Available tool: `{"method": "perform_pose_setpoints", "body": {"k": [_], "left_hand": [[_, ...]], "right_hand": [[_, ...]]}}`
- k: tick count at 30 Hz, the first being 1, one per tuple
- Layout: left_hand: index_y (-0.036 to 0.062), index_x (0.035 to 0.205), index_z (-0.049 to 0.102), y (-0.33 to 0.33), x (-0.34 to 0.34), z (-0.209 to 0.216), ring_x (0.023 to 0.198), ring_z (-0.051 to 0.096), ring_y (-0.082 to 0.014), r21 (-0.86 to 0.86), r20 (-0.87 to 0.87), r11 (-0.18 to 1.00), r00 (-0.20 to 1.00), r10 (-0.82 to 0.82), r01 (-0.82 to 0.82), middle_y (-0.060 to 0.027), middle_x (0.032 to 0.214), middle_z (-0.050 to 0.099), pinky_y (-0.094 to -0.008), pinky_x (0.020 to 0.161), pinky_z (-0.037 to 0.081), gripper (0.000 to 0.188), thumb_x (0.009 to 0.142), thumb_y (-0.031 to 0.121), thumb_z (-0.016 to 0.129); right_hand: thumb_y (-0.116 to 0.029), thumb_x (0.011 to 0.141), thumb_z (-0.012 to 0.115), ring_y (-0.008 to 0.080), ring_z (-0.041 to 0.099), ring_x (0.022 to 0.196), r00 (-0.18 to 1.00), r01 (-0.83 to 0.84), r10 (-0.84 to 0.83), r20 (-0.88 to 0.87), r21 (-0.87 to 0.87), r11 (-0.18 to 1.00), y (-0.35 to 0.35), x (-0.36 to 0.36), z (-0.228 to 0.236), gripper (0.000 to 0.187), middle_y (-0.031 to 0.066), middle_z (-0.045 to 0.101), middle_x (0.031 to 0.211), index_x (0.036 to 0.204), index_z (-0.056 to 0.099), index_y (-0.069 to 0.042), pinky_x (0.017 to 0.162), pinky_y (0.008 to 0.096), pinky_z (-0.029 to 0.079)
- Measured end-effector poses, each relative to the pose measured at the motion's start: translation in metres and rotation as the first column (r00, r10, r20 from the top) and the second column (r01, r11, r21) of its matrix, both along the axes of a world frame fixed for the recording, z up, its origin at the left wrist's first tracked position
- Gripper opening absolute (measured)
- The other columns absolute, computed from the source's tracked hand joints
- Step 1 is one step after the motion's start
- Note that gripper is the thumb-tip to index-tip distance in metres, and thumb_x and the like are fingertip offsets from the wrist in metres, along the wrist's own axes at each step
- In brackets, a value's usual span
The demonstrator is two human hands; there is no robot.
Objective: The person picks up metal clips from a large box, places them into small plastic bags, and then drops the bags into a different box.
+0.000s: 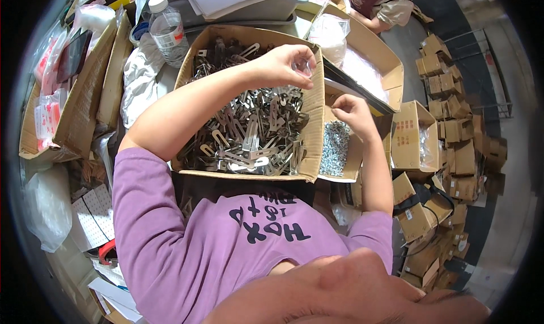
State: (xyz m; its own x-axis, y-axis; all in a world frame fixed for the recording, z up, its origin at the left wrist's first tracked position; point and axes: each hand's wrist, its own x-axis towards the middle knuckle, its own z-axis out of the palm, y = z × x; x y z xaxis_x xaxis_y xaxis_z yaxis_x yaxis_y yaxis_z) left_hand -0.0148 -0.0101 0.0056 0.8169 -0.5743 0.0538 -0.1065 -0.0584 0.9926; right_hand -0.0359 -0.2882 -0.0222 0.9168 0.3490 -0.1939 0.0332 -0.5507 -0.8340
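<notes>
My left hand [285, 65] reaches across a large cardboard box [313, 131] filled with several flat metal brackets [249, 131]. Its fingertips are pinched on what looks like a small clear plastic bag [304, 69] at the box's far right corner. My right hand [352, 112] hovers over a smaller open box of small silver screws [335, 145] just right of the big box. The fingers are curled together; anything between them is hidden.
A water bottle [166, 26] stands behind the bracket box. Another person [381, 5] sits at the top. Several small cardboard boxes [453, 125] are stacked on the floor at right. Cardboard boxes with plastic bags [62, 108] crowd the left.
</notes>
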Motion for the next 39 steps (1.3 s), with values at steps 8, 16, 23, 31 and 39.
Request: {"method": "perform_pose_setpoints", "body": {"k": [8,16,23,31,39], "left_hand": [[0.0048,0.101,0.052,-0.011,-0.017,-0.003,0.083,0.053,-0.0076,0.083,-0.043,0.987,0.99,-0.135,0.138,-0.001,0.09,0.055,-0.0236,0.074,0.049,0.036,0.075,0.012,0.075],[0.0049,0.102,0.054,-0.007,-0.007,-0.005,0.08,0.05,-0.0065,-0.084,-0.056,0.995,0.997,-0.058,0.053,0.0012,0.086,0.051,-0.022,0.071,0.046,0.039,0.073,0.014,0.078],[0.004,0.103,0.055,0.004,0.006,-0.003,0.08,0.052,-0.0095,-0.147,-0.053,0.988,0.998,0.045,-0.052,-0.0011,0.086,0.055,-0.0239,0.075,0.044,0.041,0.072,0.017,0.079],[0.002,0.105,0.053,0.006,0.015,-0.003,0.086,0.056,-0.0114,-0.261,-0.104,0.963,0.994,0.039,-0.065,-0.0042,0.089,0.058,-0.0253,0.083,0.045,0.043,0.072,0.014,0.077],[0.0031,0.103,0.054,0.01,0.011,-0.004,0.085,0.055,-0.01,-0.224,-0.13,0.97,0.989,0.066,-0.094,-0.0032,0.088,0.059,-0.0244,0.082,0.045,0.039,0.072,0.013,0.076]], "right_hand": [[-0.003,0.08,0.067,0.0067,0.057,0.076,0.953,-0.235,0.162,0.255,0.29,0.928,0.06,0.003,0.058,0.01,0.0013,0.062,0.081,0.087,0.062,0.002,0.067,0.021,0.046],[-0.019,0.081,0.064,0.0224,0.067,0.078,0.803,0.105,0.047,0.594,-0.219,0.97,0.066,0.132,0.048,0.02,0.0146,0.068,0.085,0.093,0.068,-0.003,0.072,0.0312,0.05],[-0.012,0.078,0.06,0.0304,0.059,0.103,0.866,0.019,0.421,0.268,-0.86,0.51,0.093,0.17,0.039,0.025,0.0171,0.064,0.106,0.102,0.066,-0.011,0.087,0.0402,0.047],[-0.006,0.076,0.055,0.032,0.061,0.098,0.822,0.033,0.463,0.331,-0.84,0.542,0.088,0.174,0.037,0.024,0.0171,0.064,0.103,0.097,0.067,-0.01,0.083,0.041,0.049],[-0.012,0.077,0.052,0.0347,0.062,0.091,0.763,0.172,0.45,0.463,-0.818,0.549,0.096,0.167,0.033,0.019,0.0162,0.065,0.097,0.089,0.066,-0.009,0.079,0.0429,0.05]]}}
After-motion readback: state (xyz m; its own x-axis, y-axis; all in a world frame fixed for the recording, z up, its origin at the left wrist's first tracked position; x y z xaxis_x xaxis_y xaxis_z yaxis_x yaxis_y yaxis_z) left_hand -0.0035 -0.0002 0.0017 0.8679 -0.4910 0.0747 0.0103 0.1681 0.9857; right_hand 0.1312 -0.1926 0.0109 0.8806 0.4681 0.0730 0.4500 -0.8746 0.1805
